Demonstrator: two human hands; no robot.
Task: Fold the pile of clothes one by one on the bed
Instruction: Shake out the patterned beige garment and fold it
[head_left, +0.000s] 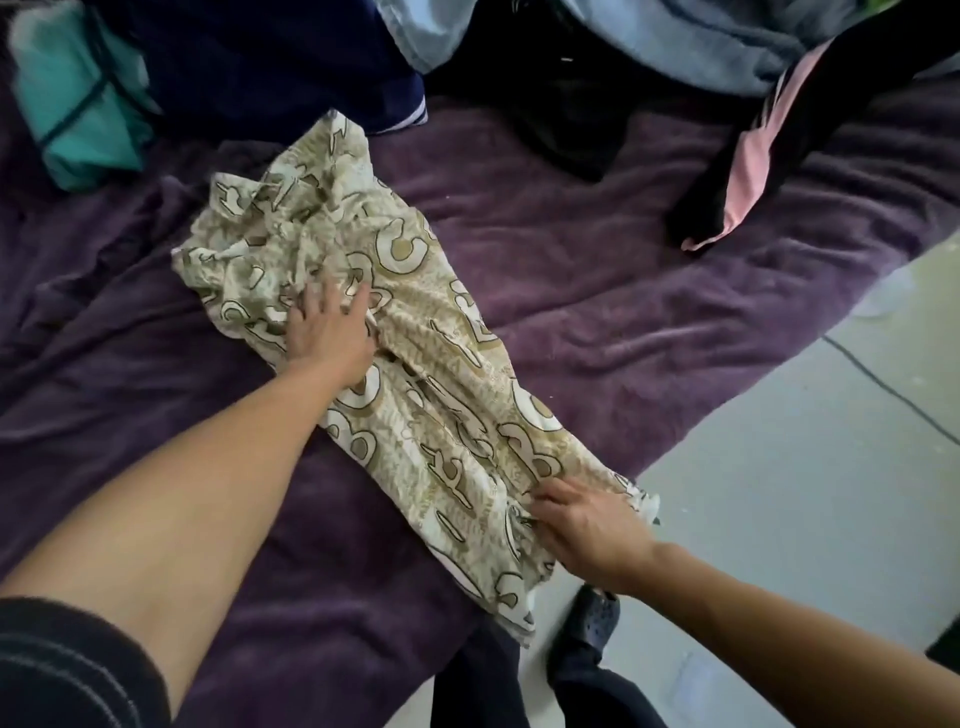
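Observation:
A cream and tan patterned garment (415, 374) lies stretched in a long strip across the purple bed cover (623, 291), bunched at its far end. My left hand (327, 332) rests flat on its upper middle, fingers spread. My right hand (582, 525) presses on the near end by the bed's edge, fingers curled into the cloth folds. The pile of unfolded clothes sits at the back: a dark navy piece (260, 57), a light blue piece (701, 36), a black piece (561, 114) and a black and pink piece (763, 150).
A teal folded item (78, 114) lies at the back left. The bed's edge runs diagonally on the right, with pale floor (805, 467) and a dark cable (893, 395) beyond. My dark shoe (587, 623) stands on the floor below the garment's end.

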